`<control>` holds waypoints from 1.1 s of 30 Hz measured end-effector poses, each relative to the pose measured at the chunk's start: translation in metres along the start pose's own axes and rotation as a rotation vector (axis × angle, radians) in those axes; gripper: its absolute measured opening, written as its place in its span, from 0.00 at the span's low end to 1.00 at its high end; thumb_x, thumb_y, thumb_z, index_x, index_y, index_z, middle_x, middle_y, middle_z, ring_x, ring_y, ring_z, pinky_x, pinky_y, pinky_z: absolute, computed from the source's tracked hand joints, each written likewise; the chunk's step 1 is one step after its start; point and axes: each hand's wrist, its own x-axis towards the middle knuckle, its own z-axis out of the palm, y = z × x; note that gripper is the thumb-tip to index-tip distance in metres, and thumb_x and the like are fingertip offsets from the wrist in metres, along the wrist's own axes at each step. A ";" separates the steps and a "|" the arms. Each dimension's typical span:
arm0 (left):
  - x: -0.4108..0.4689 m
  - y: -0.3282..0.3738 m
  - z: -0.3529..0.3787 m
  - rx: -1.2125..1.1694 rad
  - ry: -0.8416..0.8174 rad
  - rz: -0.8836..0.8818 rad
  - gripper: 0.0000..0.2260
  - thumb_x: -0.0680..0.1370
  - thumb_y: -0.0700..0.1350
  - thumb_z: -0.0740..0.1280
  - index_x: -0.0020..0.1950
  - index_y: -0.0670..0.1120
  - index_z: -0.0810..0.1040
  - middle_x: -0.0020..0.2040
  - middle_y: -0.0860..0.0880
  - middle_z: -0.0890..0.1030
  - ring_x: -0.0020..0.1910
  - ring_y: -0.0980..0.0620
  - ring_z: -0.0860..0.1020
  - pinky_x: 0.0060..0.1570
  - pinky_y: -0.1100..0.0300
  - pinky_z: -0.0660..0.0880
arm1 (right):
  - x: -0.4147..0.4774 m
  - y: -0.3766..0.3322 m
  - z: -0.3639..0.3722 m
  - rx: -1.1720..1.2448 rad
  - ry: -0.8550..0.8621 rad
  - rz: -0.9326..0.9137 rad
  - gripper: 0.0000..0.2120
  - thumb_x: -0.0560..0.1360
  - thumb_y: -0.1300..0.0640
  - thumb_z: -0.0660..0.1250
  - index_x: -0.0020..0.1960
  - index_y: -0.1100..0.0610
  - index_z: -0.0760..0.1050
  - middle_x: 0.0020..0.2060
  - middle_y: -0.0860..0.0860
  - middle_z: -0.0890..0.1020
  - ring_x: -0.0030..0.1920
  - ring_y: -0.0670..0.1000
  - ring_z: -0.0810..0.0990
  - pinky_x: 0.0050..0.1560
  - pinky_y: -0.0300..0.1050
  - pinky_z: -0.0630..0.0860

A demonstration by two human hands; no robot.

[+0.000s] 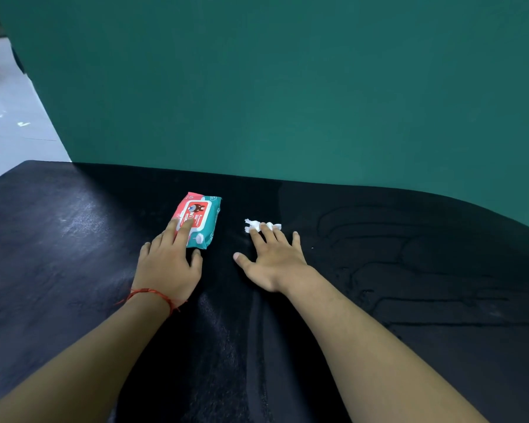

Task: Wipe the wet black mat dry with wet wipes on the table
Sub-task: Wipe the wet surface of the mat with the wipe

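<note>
Wipe point(255, 225) partly hidden under right hand point(272, 259), pack point(206, 216) print too small to read, black mat point(74, 239) cut off at edges

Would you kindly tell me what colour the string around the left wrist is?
Red; the string shows best in the head view.

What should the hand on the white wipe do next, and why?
Probably slide the right hand rightward across the black mat, pushing the wipe: its straight fingers press it down, and streaky marks show there. The left hand rests on the wipes pack.
</note>
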 end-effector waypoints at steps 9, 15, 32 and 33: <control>0.000 -0.001 0.001 0.002 0.002 -0.004 0.31 0.82 0.54 0.64 0.83 0.50 0.60 0.82 0.45 0.64 0.75 0.41 0.71 0.73 0.38 0.68 | -0.039 -0.003 0.015 -0.015 0.025 -0.021 0.42 0.80 0.26 0.42 0.87 0.48 0.42 0.86 0.48 0.43 0.85 0.52 0.38 0.81 0.68 0.36; -0.002 0.000 0.001 -0.001 0.001 -0.001 0.30 0.82 0.53 0.64 0.83 0.50 0.61 0.82 0.45 0.65 0.75 0.40 0.71 0.73 0.37 0.68 | -0.060 -0.006 0.022 -0.024 0.041 -0.034 0.43 0.80 0.26 0.42 0.87 0.48 0.41 0.86 0.48 0.42 0.85 0.52 0.37 0.81 0.68 0.36; -0.001 -0.001 0.001 -0.002 -0.012 -0.004 0.30 0.82 0.54 0.64 0.83 0.50 0.60 0.82 0.45 0.64 0.75 0.40 0.70 0.74 0.37 0.67 | -0.128 -0.017 0.033 0.015 0.072 -0.096 0.43 0.81 0.26 0.41 0.87 0.51 0.43 0.86 0.49 0.43 0.85 0.51 0.36 0.82 0.66 0.36; -0.001 -0.001 0.001 -0.001 -0.014 -0.004 0.30 0.82 0.54 0.64 0.83 0.50 0.60 0.82 0.44 0.64 0.75 0.40 0.70 0.74 0.37 0.67 | -0.133 -0.017 0.032 0.024 0.069 -0.102 0.43 0.81 0.26 0.42 0.87 0.50 0.43 0.86 0.49 0.43 0.85 0.51 0.36 0.82 0.66 0.37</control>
